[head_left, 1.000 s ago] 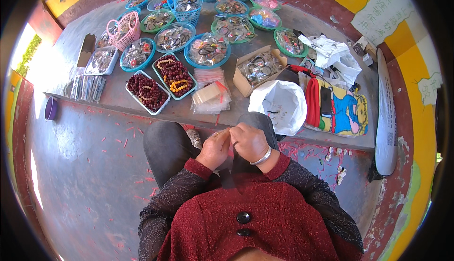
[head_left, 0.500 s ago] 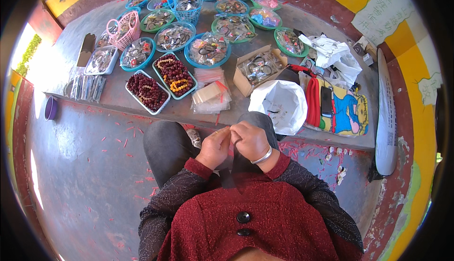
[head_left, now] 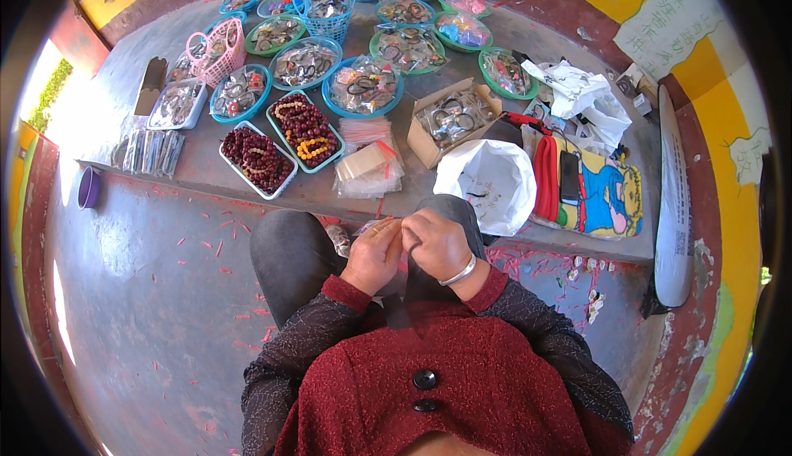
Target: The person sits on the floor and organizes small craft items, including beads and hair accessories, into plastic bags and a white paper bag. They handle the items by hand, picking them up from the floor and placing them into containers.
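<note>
Over my lap, my left hand (head_left: 371, 258) and my right hand (head_left: 437, 248) meet with their fingertips pinched together. A shiny bit of clear plastic (head_left: 364, 226), which looks like a small bag, shows past the fingers of my left hand. What my right fingertips pinch is hidden by the curled fingers. A silver bangle (head_left: 459, 271) circles my right wrist. Just beyond my hands, on the ledge, lie a stack of flat clear bags (head_left: 369, 171) and a white plastic bag (head_left: 518, 177), standing with its mouth wide and small dark things inside.
Two trays of dark red bead bracelets (head_left: 257, 161) sit left of the flat bags. A cardboard box (head_left: 431, 144) of packaged bands stands to their right. Behind are several baskets (head_left: 305, 66) of packets. A phone (head_left: 569, 177) rests on a colourful cloth (head_left: 609, 196).
The fingers of my left hand have shifted slightly, and shiny clear plastic now shows beyond them. My right hand stays nearly in place.
</note>
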The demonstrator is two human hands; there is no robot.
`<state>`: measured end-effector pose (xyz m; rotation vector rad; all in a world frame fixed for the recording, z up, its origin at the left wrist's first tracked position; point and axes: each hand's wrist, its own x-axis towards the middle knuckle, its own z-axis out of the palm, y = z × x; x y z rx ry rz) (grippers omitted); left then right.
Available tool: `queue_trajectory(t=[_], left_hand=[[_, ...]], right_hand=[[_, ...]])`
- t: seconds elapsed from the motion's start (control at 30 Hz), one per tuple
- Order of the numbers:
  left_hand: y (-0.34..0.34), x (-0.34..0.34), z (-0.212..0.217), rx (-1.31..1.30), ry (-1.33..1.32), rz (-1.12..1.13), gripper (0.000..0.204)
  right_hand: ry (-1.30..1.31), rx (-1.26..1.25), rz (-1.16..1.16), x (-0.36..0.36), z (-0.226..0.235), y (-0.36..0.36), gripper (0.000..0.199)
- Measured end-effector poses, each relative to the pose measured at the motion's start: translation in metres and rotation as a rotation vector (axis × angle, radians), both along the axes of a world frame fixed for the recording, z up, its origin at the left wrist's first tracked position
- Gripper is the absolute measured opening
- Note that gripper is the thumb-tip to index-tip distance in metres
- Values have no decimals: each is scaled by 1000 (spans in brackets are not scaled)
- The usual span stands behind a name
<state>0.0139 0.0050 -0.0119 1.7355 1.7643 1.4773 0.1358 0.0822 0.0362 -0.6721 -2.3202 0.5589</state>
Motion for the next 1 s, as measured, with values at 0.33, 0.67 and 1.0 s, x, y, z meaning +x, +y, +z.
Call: queue_trajectory(t=[0.33, 0.67, 1.0], left_hand=[[-2, -1, 16, -333, -303, -5, 20], [-1, -10, 10, -355, -1244, -121, 28], [-2, -12, 5, -300, -1338, -150, 26]], right_hand=[[96, -160, -73, 3, -5, 7, 10], [389, -1142, -83, 33, -24, 36, 2], [499, -1328, -250, 112, -29, 57, 2]])
